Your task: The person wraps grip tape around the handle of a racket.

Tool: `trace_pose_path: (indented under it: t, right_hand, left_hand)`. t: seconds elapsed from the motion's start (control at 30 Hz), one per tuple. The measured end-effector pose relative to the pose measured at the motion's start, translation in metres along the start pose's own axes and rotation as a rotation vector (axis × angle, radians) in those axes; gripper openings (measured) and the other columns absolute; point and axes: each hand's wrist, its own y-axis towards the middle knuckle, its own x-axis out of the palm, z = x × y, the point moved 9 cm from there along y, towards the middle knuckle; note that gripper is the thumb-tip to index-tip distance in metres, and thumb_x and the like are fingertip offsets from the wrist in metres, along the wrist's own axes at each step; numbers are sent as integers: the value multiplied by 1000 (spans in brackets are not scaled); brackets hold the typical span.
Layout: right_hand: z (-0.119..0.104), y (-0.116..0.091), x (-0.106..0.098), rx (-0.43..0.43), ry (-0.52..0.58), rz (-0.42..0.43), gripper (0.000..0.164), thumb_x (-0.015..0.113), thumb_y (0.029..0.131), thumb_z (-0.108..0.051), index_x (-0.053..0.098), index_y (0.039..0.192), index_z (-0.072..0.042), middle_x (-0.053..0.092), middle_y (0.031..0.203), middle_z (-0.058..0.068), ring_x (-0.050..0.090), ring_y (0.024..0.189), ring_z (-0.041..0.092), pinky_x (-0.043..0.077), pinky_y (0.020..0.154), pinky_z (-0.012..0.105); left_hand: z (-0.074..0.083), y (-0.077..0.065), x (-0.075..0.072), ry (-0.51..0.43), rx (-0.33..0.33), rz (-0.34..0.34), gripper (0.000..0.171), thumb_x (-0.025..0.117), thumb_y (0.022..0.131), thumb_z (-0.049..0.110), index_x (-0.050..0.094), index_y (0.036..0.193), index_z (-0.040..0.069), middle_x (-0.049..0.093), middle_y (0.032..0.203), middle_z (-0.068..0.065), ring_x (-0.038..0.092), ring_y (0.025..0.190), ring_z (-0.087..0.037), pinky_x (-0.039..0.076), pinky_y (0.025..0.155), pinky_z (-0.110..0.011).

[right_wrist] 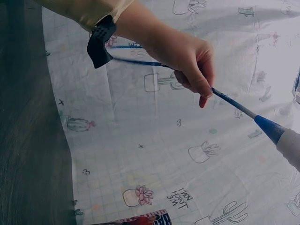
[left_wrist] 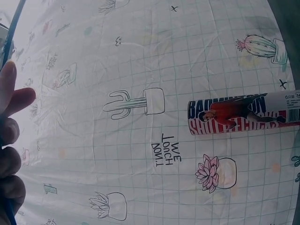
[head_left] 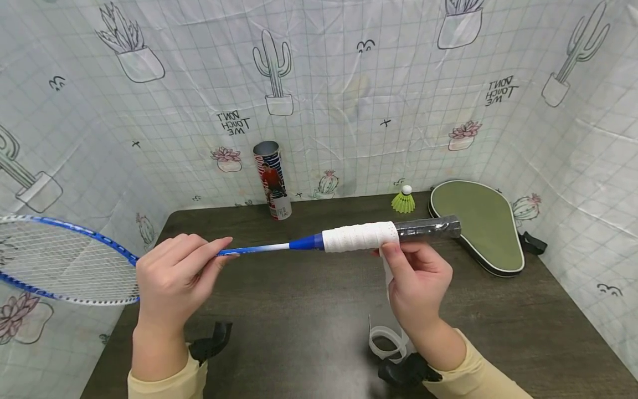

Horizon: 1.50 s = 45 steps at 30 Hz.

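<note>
A blue and white badminton racket [head_left: 306, 242] is held level above the table, its strung head at the left. My left hand [head_left: 174, 271] grips the shaft near the head, thumb and forefinger along it; the right wrist view also shows this left hand [right_wrist: 185, 65] on the shaft. White perforated grip tape [head_left: 359, 237] wraps the front half of the handle, while the rear half [head_left: 431, 228] is bare and black. With thumb and fingers my right hand [head_left: 418, 282] pinches the tape where it leaves the handle. The tape's loose end [head_left: 386, 341] hangs down in a coil.
A shuttlecock tube [head_left: 272, 183] stands at the back of the dark table [head_left: 299, 332]. To its right are a yellow shuttlecock [head_left: 404, 200], cork up, and a green paddle case [head_left: 478, 227]. Patterned cloth walls [head_left: 324, 100] enclose the back and sides.
</note>
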Motion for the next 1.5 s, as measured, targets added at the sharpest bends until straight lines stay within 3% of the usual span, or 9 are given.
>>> trace_pose_path:
  t: [0.1, 0.33, 0.47, 0.67, 0.93, 1.07, 1.23, 1.4, 1.5]
  right_hand:
    - [0, 0, 1, 5, -24, -8, 8, 70, 84, 20, 66, 78, 19, 73, 81, 11, 71, 66, 17, 61, 67, 28]
    - [0, 0, 8, 10, 78, -89, 9, 68, 86, 19, 60, 84, 24, 75, 91, 18, 74, 75, 23, 62, 72, 31]
    - [-3, -2, 6, -19, 55, -70, 19, 73, 86, 14, 58, 80, 26, 74, 84, 13, 73, 69, 20, 61, 69, 29]
    - [-1, -3, 4, 9, 35, -50, 7, 71, 86, 18, 65, 83, 19, 74, 83, 12, 73, 68, 19, 61, 70, 29]
    - [-6, 1, 11, -24, 132, -125, 8, 66, 86, 22, 60, 87, 26, 73, 106, 31, 75, 102, 38, 63, 81, 39]
    - [-7, 0, 7, -23, 132, -75, 8, 71, 84, 20, 63, 85, 23, 75, 94, 24, 77, 84, 31, 63, 76, 36]
    - [-4, 2, 2, 23, 64, -21, 14, 77, 85, 12, 64, 82, 18, 71, 84, 15, 73, 68, 23, 62, 70, 32]
    - [-4, 4, 8, 34, 97, -88, 4, 65, 86, 23, 61, 87, 20, 74, 103, 28, 76, 96, 35, 63, 80, 37]
    - [-4, 6, 11, 43, 129, -118, 11, 56, 85, 30, 60, 89, 20, 69, 116, 36, 70, 114, 43, 62, 86, 41]
  left_hand:
    - [0, 0, 0, 23, -5, -6, 34, 68, 101, 31, 83, 88, 4, 61, 62, -2, 41, 52, -17, 30, 48, -28]
    - [-1, -2, -5, -2, -4, 8, 36, 70, 99, 33, 82, 81, 5, 53, 56, 2, 36, 48, -10, 25, 44, -23]
    - [0, -2, -7, -30, -2, 13, 36, 69, 99, 31, 82, 78, 5, 54, 55, 2, 35, 46, -8, 24, 43, -22]
    - [2, -1, -6, -49, 10, 7, 36, 68, 101, 30, 82, 78, 5, 56, 55, 3, 33, 47, -8, 22, 45, -20]
    - [-3, -2, -5, -90, -13, -30, 37, 69, 100, 32, 81, 79, 4, 56, 56, 3, 35, 48, -6, 26, 44, -20]
    - [-4, -4, -4, -111, -28, -76, 35, 69, 101, 32, 82, 85, 4, 58, 58, 4, 35, 49, -4, 27, 46, -18]
    - [-4, -3, -5, -126, -25, -59, 27, 71, 99, 25, 82, 89, 2, 70, 69, -3, 50, 52, -11, 37, 50, -22]
    - [-5, -3, -7, -64, -32, -11, 20, 74, 97, 19, 83, 89, 3, 72, 71, -6, 57, 59, -23, 42, 56, -30]
    - [-4, -3, -7, -17, -31, -4, 23, 72, 99, 21, 83, 91, 3, 71, 71, -7, 57, 61, -26, 41, 59, -33]
